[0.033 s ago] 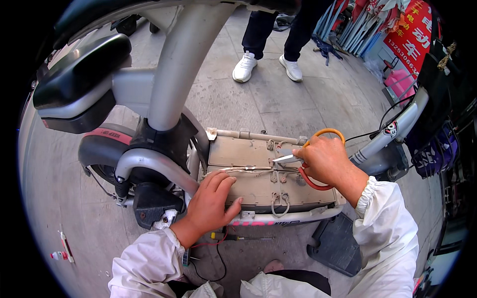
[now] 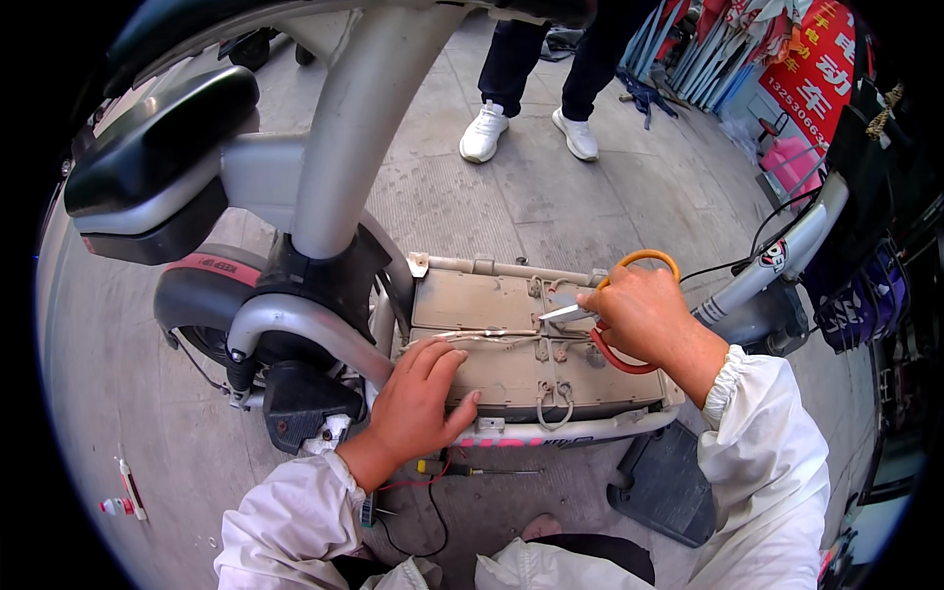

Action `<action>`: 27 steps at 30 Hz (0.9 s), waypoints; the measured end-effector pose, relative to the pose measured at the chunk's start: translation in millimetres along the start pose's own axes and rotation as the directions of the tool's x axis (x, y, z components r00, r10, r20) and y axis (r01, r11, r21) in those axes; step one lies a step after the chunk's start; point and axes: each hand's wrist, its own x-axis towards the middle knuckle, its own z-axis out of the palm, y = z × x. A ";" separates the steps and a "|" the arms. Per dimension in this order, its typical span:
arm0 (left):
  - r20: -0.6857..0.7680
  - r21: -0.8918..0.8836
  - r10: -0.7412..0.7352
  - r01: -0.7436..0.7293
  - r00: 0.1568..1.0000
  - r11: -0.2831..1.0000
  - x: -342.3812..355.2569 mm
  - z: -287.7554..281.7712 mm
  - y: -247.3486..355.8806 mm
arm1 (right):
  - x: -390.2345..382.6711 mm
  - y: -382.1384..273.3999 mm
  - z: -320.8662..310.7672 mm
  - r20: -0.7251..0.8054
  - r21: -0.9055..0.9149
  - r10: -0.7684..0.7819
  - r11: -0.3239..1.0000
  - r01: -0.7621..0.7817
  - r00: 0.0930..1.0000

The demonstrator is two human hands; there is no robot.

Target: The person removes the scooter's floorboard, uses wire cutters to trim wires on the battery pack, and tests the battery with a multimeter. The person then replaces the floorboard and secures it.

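Scissors [image 2: 562, 315] with one orange and one red handle loop are gripped in my right hand [image 2: 644, 317]. Their blades point left, with the tips at the middle of the dusty batteries [image 2: 472, 300], close to some wires [image 2: 492, 335] that run across them. Several terminals with short looped cables [image 2: 565, 395] sit along the batteries' right part. My left hand [image 2: 418, 401] rests over the near left corner of the batteries, its fingers stretched and holding nothing. The batteries lie in the light-coloured floor frame [image 2: 629, 421] of an electric scooter.
The scooter's grey seat tube [image 2: 369, 128] rises at the left, above the rear wheel [image 2: 211, 295]. A screwdriver [image 2: 472, 470] and a black plastic cover [image 2: 669, 487] lie on the near ground. Beyond the batteries stands a person in white shoes [image 2: 485, 133].
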 end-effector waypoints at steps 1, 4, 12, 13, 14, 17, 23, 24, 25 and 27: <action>-0.004 0.001 -0.001 0.001 1.000 1.000 0.5 0.1 0.4 | 5.5 3.3 1.5 -0.052 -0.064 -0.076 0.995 0.073 0.996; -0.014 -0.013 0.001 -0.002 1.000 1.000 1.8 -0.2 1.4 | 27.1 14.1 2.8 -0.125 -0.264 -0.297 0.930 0.257 0.947; -0.042 -0.034 -0.012 0.011 0.999 0.999 2.4 -3.1 3.8 | -12.0 33.2 58.4 -0.082 0.304 0.052 0.952 -0.025 0.995; -0.046 -0.045 -0.007 0.005 0.999 0.999 5.2 -0.4 5.4 | -27.3 27.4 73.4 -0.082 0.366 0.158 0.923 -0.117 0.984; -0.043 -0.048 -0.007 0.005 0.999 0.999 5.7 1.6 6.4 | -36.9 20.5 89.3 -0.090 0.447 0.251 0.875 -0.186 0.964; -0.033 -0.032 -0.004 0.003 0.999 0.999 5.4 1.3 5.4 | -47.0 4.3 114.8 -0.084 0.661 0.389 0.711 -0.241 0.917; -0.015 -0.013 0.005 -0.005 1.000 1.000 5.4 -0.5 4.0 | -49.4 -13.3 122.0 -0.012 0.780 0.517 0.540 -0.316 0.856; -0.015 -0.015 0.009 -0.009 1.000 1.000 5.0 -0.5 3.9 | -55.1 -2.7 108.3 -0.018 0.724 0.537 0.589 -0.359 0.844; -0.014 -0.012 0.006 -0.007 1.000 1.000 3.2 -2.5 3.2 | -60.3 3.9 93.4 -0.023 0.665 0.552 0.631 -0.400 0.833; -0.018 -0.014 0.002 -0.002 1.000 1.000 2.4 -2.0 4.9 | -75.8 12.1 66.8 -0.130 0.543 0.529 0.746 -0.386 0.839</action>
